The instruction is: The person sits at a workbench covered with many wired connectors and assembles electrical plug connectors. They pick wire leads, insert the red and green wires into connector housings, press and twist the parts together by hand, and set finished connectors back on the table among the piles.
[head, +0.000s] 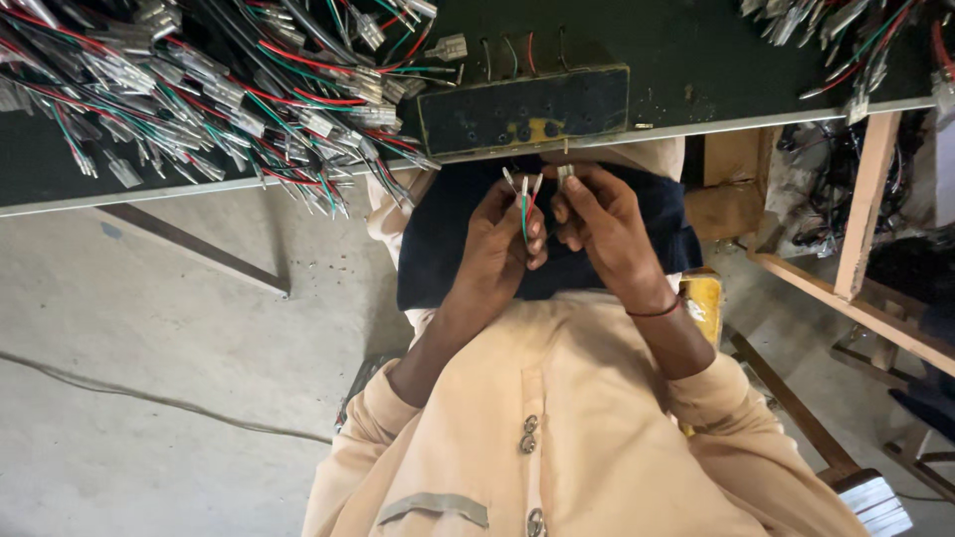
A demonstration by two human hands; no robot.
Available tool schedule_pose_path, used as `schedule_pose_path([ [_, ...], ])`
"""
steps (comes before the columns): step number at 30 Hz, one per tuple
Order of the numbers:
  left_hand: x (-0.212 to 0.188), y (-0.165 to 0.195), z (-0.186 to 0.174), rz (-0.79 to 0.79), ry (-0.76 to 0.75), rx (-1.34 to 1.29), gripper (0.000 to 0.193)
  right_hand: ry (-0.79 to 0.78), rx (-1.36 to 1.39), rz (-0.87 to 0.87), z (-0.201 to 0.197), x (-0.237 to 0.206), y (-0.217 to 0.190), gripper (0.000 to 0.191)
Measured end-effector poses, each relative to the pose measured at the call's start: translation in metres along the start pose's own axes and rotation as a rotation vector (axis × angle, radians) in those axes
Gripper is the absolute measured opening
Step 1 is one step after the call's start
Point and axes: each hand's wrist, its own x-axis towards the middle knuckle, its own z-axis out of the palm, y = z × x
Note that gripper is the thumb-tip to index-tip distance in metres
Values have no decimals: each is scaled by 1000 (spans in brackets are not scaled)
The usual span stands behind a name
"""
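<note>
Left hand (502, 244): fingers curled shut around a small bundle of wires (524, 204), red, green and white, whose metal-tipped ends stick up above the fingertips. Lower run of the bundle hidden inside the fist.

Right hand (597, 224): thumb and forefinger pinched together on a small pale connector (565, 174), just right of the wire tips, not clearly touching them. Connector mostly covered by the fingers; shape hard to make out.

Just above both hands: dark fixture block (524, 109) with yellow patches at the edge of the green bench (696, 60). Up and left of the left hand: large heap of wire harnesses (219, 89), cut off at frame top.
</note>
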Motion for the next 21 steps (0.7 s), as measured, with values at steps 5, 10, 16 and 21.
schedule_pose_path([
  [5, -5, -2, 9, 190, 14, 84, 25, 80, -92, -43, 1, 7, 1, 25],
  [10, -10, -3, 15, 398, 112, 270, 17, 60, -120, -105, 0, 11, -2, 22],
  [16, -9, -2, 14, 377, 247, 372, 24, 104, -164, -84, 1, 17, -11, 24],
  [21, -18, 1, 20, 393, 252, 498, 27, 127, -287, -2, -1, 14, -15, 30],
])
